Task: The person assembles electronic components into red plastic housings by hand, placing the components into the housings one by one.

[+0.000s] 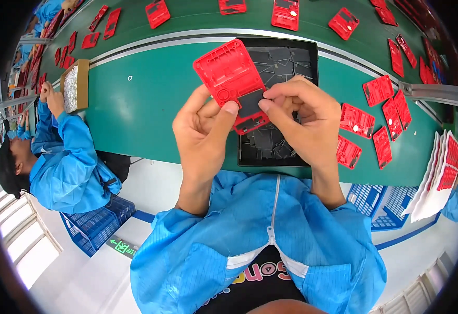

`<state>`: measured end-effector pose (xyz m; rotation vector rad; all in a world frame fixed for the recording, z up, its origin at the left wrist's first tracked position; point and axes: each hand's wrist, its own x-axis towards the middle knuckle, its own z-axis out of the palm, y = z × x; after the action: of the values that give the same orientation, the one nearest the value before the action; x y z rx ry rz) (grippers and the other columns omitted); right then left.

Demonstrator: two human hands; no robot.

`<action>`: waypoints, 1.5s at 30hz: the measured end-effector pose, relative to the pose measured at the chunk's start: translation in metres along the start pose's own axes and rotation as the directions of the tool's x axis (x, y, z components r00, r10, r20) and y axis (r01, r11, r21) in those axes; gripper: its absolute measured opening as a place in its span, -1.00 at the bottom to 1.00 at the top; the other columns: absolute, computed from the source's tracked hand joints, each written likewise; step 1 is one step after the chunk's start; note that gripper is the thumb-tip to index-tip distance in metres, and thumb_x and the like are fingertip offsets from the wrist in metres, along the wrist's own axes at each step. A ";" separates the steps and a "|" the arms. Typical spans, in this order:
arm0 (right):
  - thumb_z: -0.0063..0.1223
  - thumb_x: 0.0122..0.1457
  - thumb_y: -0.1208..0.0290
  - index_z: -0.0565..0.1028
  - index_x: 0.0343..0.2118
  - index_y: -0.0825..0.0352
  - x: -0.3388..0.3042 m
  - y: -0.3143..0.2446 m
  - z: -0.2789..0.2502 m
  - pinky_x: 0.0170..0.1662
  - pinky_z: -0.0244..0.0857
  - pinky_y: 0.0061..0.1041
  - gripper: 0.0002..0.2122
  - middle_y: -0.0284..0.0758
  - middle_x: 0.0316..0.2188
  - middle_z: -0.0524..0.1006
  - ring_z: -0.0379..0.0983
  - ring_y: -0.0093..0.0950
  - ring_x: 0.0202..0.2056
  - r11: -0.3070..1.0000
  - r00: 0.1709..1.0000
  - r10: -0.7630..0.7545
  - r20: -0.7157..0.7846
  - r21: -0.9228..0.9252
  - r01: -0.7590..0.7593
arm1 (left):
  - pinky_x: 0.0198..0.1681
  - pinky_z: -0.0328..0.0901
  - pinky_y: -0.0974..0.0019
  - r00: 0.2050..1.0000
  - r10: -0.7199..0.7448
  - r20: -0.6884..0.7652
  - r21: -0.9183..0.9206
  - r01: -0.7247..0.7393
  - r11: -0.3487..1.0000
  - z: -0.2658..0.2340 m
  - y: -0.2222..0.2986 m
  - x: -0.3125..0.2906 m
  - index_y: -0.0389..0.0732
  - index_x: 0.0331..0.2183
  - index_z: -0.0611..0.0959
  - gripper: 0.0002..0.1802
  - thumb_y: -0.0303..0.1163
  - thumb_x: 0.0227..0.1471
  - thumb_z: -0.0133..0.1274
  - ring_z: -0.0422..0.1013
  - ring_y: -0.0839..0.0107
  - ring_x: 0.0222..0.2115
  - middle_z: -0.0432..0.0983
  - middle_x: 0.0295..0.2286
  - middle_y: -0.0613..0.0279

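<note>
My left hand (204, 131) holds a red plastic housing (228, 68) by its lower left side, the thumb over its near end. The housing is tilted, with its ribbed inside facing up. A thin black rectangular pad (250, 103) lies against its lower part. At the pad's right edge, my right hand (310, 123) pinches it between thumb and forefinger; the other fingers are curled in. Beneath both hands, a black tray (314, 63) holds many loose black pads (281, 58). The hands and housing hide part of the tray.
Several red housings (357, 120) lie on the green table (145, 115) to the right. More housings (158, 14) sit on the green conveyor belt (187, 18) beyond. A co-worker (67, 162) sits left, near a cardboard box (82, 83). White trays (430, 178) stand right, above blue crates (367, 201).
</note>
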<state>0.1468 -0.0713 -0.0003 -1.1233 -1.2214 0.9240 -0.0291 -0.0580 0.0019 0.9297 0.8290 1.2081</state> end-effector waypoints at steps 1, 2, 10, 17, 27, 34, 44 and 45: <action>0.30 0.03 0.73 0.62 -0.33 0.44 0.000 0.000 0.001 -0.53 0.13 -0.76 -0.86 -0.42 -0.49 0.49 0.30 -0.80 -0.58 1.000 1.000 -0.001 0.002 0.003 0.001 | 0.03 0.44 0.32 1.000 0.002 -0.002 0.002 -0.002 1.000 0.000 0.001 0.000 -0.50 0.15 0.39 -0.54 -0.68 0.22 -0.01 0.53 0.33 -0.05 0.58 -0.05 -0.11; 0.31 0.01 0.73 0.63 -0.32 0.42 0.000 -0.001 0.003 -0.53 0.14 -0.73 -0.84 -0.41 -0.49 0.48 0.30 -0.78 -0.58 0.999 1.000 -0.016 0.013 -0.029 0.016 | 0.03 0.44 0.30 1.000 -0.006 0.007 -0.064 0.006 0.998 0.001 0.001 0.000 -0.48 0.15 0.38 -0.54 -0.67 0.22 -0.02 0.54 0.31 -0.05 0.58 -0.05 -0.12; 0.33 0.01 0.67 0.64 -0.26 0.35 -0.005 -0.003 0.020 -0.52 0.21 -0.65 -0.79 -0.41 -0.47 0.49 0.31 -0.67 -0.58 0.967 0.990 -0.141 0.027 -0.210 0.143 | 0.02 0.48 0.14 0.997 0.067 -0.031 -0.013 -0.068 0.998 0.012 -0.007 0.008 -0.44 0.03 0.40 -0.68 -0.62 0.25 -0.04 0.56 0.09 -0.06 0.58 -0.08 -0.13; 0.25 0.18 0.56 0.60 -0.26 0.43 -0.004 0.001 0.019 -0.49 0.27 -0.69 -0.90 -0.43 -0.52 0.51 0.44 -0.73 -0.50 0.959 0.960 0.276 0.040 0.051 -0.278 | 0.04 0.46 0.15 0.989 0.138 -0.057 -0.026 -0.140 0.990 0.011 -0.020 0.009 -0.45 0.02 0.41 -0.68 -0.58 0.25 -0.01 0.57 0.16 -0.07 0.60 -0.11 -0.14; 0.20 0.20 0.57 0.59 -0.36 0.46 0.000 0.009 0.024 -0.56 0.13 -0.63 -0.94 -0.39 -0.57 0.50 0.33 -0.73 -0.61 0.993 0.991 0.118 0.069 0.023 -0.120 | 0.10 0.42 0.11 0.985 0.174 0.009 -0.162 -0.170 0.972 0.008 -0.025 0.018 -0.43 0.06 0.33 -0.63 -0.58 0.25 -0.02 0.55 0.04 -0.04 0.58 -0.10 -0.21; 0.20 0.21 0.54 0.56 -0.15 0.43 0.012 0.008 0.023 -0.49 0.26 -0.62 -0.83 -0.35 -0.50 0.57 0.44 -0.68 -0.54 0.971 0.978 0.205 0.036 -0.137 -0.198 | -0.04 0.52 0.14 0.999 0.030 0.039 -0.013 -0.030 0.999 0.000 -0.019 0.071 -0.41 0.08 0.34 -0.61 -0.55 0.25 -0.01 0.59 0.08 -0.11 0.57 -0.09 -0.20; 0.16 0.17 -0.09 0.51 -0.10 0.52 0.134 0.063 -0.146 -0.09 0.45 -0.17 -0.40 0.00 -0.28 0.61 0.60 -0.12 -0.12 0.403 0.921 0.030 -0.387 -0.839 -0.366 | -0.28 0.49 0.16 0.987 0.117 -0.106 0.811 0.018 0.584 -0.122 -0.007 0.245 -0.38 -0.19 0.60 -0.62 -0.25 0.11 0.24 0.61 0.22 -0.24 0.64 -0.26 -0.05; 0.18 0.06 -0.27 0.37 0.07 0.54 0.155 0.073 -0.146 0.02 0.42 -0.14 -0.16 0.08 -0.04 0.52 0.52 -0.05 0.02 0.329 0.893 0.163 -0.419 -0.831 -0.449 | -0.22 0.47 0.08 0.965 0.245 -0.091 0.946 0.007 0.323 -0.134 -0.016 0.258 -0.37 -0.19 0.60 -0.53 -0.13 0.09 0.24 0.60 0.14 -0.21 0.64 -0.26 -0.06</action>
<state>0.3159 0.0733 -0.0345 -2.3970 -1.3139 0.2232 -0.0996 0.2137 -0.0762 1.8707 1.7841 0.8635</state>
